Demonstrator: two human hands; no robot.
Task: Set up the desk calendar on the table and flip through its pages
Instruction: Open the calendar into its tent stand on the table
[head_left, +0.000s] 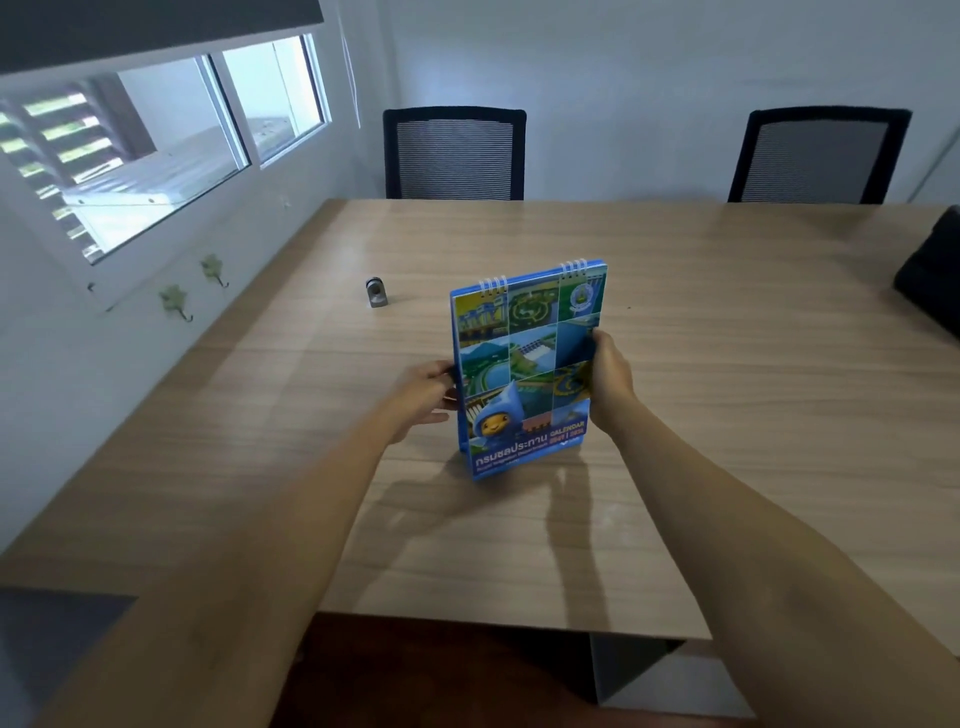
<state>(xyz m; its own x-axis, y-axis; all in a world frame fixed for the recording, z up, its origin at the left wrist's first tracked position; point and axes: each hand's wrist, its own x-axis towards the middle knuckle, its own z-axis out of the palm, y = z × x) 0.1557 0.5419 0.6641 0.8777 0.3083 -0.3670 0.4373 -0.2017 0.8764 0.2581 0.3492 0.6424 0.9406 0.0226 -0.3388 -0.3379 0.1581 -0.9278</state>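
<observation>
Blue desk calendar (527, 374) upright on wooden table (727, 415), mid-table, spiral binding on top — cover facing camera. Left hand (423, 397) clasps its left edge, right hand (610, 379) its right edge. Small metal object (377, 294) well apart, behind-left.

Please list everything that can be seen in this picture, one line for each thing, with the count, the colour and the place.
desk calendar: one, blue with a grid of photos, upright at the middle of the table, wire binding on top
table: one, light wood, filling the middle of the view
small metal object: one, grey, on the table to the left of and beyond the calendar
chairs: two, black with mesh backs, at the far side of the table
dark object: one, black, at the right edge, cut off
window: one, white frame, left wall
wall hooks: two, pale green, below the window
left hand: on the calendar's left edge
right hand: on the calendar's right edge
</observation>
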